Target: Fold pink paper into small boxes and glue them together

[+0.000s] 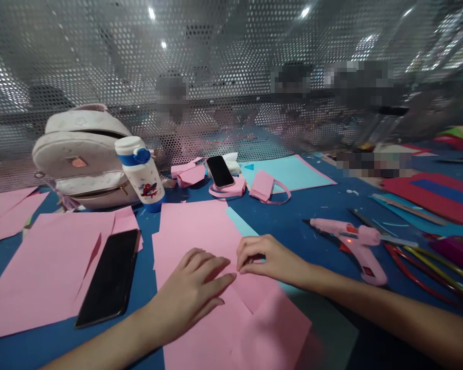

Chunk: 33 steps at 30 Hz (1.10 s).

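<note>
Pink paper sheets [195, 221] lie layered in front of me. My left hand [200, 282] rests over them, its fingers stretched out and slightly apart. Close to its fingertips, my right hand [272, 259] is closed in a pinch on the pink paper, thumb and fingers together at the sheet's surface. Beneath my hands, a pink piece with folded edges [281, 313] sits at an angle on the stack. Part of a light blue sheet [241, 223] shows from under the pink ones.
A glue gun [349, 236] with a lit red light lies right, near scissors [405, 267]. Left are a phone [110, 277] and pink sheets [42, 262]. Behind stand a bottle [142, 177], a backpack [85, 159], small pink paper bags [262, 186] and a perforated metal screen [224, 67].
</note>
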Available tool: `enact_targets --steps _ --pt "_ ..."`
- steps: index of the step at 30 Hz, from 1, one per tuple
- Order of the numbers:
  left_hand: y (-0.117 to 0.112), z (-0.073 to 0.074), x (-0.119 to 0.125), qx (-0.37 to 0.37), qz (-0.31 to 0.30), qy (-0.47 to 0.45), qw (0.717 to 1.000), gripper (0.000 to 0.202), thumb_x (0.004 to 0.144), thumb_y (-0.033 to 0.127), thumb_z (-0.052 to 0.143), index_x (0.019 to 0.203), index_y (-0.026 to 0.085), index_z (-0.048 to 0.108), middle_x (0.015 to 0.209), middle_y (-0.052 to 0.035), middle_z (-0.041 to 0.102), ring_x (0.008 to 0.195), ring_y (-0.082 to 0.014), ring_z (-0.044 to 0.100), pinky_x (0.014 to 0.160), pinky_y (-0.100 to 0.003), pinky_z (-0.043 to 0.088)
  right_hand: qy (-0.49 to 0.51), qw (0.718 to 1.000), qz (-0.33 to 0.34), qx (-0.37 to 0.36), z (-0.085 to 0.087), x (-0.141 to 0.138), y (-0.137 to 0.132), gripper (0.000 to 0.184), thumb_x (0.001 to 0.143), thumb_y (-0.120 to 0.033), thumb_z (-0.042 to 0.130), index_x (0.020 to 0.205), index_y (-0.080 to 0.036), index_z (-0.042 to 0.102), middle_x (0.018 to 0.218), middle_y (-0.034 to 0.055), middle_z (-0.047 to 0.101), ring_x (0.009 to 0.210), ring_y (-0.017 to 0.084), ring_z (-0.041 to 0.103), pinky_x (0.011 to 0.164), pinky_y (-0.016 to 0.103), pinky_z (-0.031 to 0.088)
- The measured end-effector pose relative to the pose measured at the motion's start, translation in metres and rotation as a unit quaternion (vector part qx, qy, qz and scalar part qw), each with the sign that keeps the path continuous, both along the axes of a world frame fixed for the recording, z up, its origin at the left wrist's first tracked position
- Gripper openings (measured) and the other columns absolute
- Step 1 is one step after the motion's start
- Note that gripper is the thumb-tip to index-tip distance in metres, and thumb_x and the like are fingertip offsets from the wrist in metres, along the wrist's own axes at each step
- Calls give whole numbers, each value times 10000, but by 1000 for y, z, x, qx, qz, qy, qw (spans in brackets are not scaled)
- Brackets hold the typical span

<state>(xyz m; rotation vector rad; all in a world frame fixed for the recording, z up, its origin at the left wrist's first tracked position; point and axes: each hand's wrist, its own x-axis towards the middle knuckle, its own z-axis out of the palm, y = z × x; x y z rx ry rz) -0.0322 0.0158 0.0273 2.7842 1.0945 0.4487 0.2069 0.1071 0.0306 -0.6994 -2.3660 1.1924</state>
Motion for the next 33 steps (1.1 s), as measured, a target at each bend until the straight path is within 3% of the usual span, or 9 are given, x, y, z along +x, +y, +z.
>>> enact_targets --steps 14,16,19,24,27,33 --pt "0 3 0 -52 -1 5 999 557 951 148 487 1482 287 393 1412 -144 430 1195 -314 429 1008 -548 408 2 1000 17 9 -3 1 3 78 857 -239 745 825 -168 752 852 28 668 776 137 637 674 214 480" --pt "0 4 0 -49 3 3 999 569 929 116 488 1467 285 414 1417 -148 434 1229 -320 422 1034 -560 390 3 999 33 43 -4 3 6 138 893 -289 713 843 -172 767 858 32 658 772 133 640 684 217 474" --pt "0 6 1 -42 9 3 999 586 898 88 495 1445 291 446 1421 -142 447 1265 -324 420 1064 -573 369 -17 985 84 148 -2 9 10 256 971 -358 610 893 -192 787 855 30 646 738 116 622 660 221 431" --pt "3 4 1 -31 7 18 999 620 873 75 504 1453 285 436 1468 -137 412 1318 -325 391 1106 -588 327 -93 928 124 340 6 16 9 334 1040 -381 473 1018 -218 764 827 20 638 687 121 542 558 280 288" --pt "4 1 0 -27 6 21 999 607 865 79 515 1438 268 454 1478 -139 407 1325 -327 390 1114 -589 321 -116 915 111 369 7 15 5 358 1059 -362 419 1057 -214 745 818 22 627 673 129 514 542 298 254" --pt "5 -1 0 -22 3 26 999 607 849 77 516 1426 259 464 1479 -143 401 1345 -329 371 1124 -589 311 -141 925 88 340 2 9 3 367 1066 -404 391 1117 -276 731 828 11 595 666 122 508 544 288 255"
